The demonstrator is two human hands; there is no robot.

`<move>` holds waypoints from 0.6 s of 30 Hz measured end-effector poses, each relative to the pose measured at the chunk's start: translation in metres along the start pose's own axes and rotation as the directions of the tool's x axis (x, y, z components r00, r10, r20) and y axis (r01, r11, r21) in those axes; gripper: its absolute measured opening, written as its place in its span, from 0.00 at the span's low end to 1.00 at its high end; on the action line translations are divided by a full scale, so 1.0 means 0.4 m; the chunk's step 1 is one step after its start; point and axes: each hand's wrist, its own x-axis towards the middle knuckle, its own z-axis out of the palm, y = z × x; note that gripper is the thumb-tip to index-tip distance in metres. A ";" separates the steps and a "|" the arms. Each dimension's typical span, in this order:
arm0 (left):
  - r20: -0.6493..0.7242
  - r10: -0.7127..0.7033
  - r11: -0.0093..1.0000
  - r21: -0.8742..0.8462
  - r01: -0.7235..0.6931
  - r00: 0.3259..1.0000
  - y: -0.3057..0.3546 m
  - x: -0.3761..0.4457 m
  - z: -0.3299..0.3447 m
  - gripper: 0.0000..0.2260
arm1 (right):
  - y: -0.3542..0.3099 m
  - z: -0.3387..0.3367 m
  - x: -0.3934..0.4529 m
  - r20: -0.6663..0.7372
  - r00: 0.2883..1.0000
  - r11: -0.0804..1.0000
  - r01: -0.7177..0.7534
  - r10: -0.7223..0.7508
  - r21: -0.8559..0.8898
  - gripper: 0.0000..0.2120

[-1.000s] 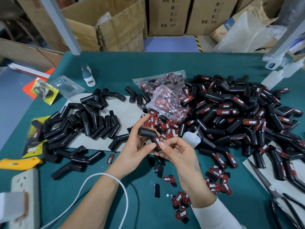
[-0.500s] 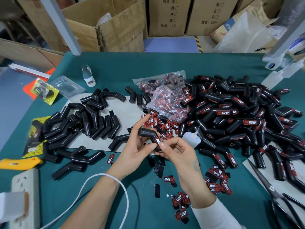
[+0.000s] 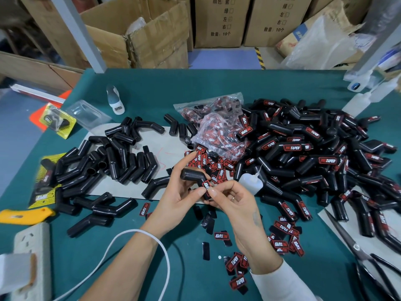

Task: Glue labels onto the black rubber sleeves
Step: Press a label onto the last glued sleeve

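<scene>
Head view, above a green-covered bench (image 3: 217, 88): a bent black rubber sleeve (image 3: 193, 175) is held just over the bench, at the middle of the frame, with a small red-and-black printed label (image 3: 206, 185) set against its lower leg. The left hand (image 3: 180, 196) wraps the elbow of the sleeve, thumb curled up against the label's edge; the right hand (image 3: 232, 203) pinches the same leg from the other side, thumb and forefinger closed on the label. The step in hand appears to be seating the label on the glued spot. Just right of the sleeve stands a small white squeeze bottle with a thin nozzle (image 3: 249, 181), probably the glue. Behind the sleeve lies a scatter of loose red-and-black labels (image 3: 213, 165) spilling from a clear plastic bag (image 3: 217, 127); more labels lie nearer the person, below the right wrist. Left of the sleeve, a heap of bare black sleeves (image 3: 104, 164) rests on a grey sheet; right of it, a far larger heap of labelled sleeves (image 3: 314, 148) covers the bench. A pair of scissors (image 3: 355, 253) lies at the far right, a yellow cutter (image 3: 23, 216) at the far left. The next move, by the look of it, calls for firm, even pressure so the label follows the curve, then dropping the piece on the right-hand heap and taking a bare one from the left.
</scene>
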 end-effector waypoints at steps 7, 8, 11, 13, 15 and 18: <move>-0.007 0.003 1.000 -0.013 -0.003 1.000 -0.003 -0.001 0.004 0.31 | 0.004 -0.001 0.001 -0.004 1.000 1.000 0.008 -0.008 -0.017 0.03; -0.008 0.000 1.000 -0.021 0.000 1.000 -0.005 0.000 0.004 0.31 | 0.005 0.000 0.001 -0.006 1.000 1.000 0.007 -0.008 -0.017 0.04; -0.013 0.006 0.999 -0.044 -0.006 1.000 -0.011 0.002 0.004 0.30 | 0.009 -0.001 0.000 -0.010 1.000 0.999 0.023 -0.024 -0.046 0.05; -0.037 0.006 0.998 -0.068 -0.008 0.999 -0.016 0.003 0.003 0.32 | 0.011 -0.001 -0.003 -0.019 0.999 0.996 0.042 -0.044 -0.072 0.08; -0.078 -0.009 0.995 -0.104 0.000 0.997 -0.023 0.004 0.001 0.34 | 0.014 -0.001 -0.006 -0.044 0.998 0.995 0.048 -0.052 -0.087 0.10; -0.134 -0.033 0.984 -0.177 0.009 0.990 -0.026 0.005 0.003 0.36 | 0.015 0.004 -0.014 -0.060 0.997 0.997 0.040 -0.044 -0.064 0.06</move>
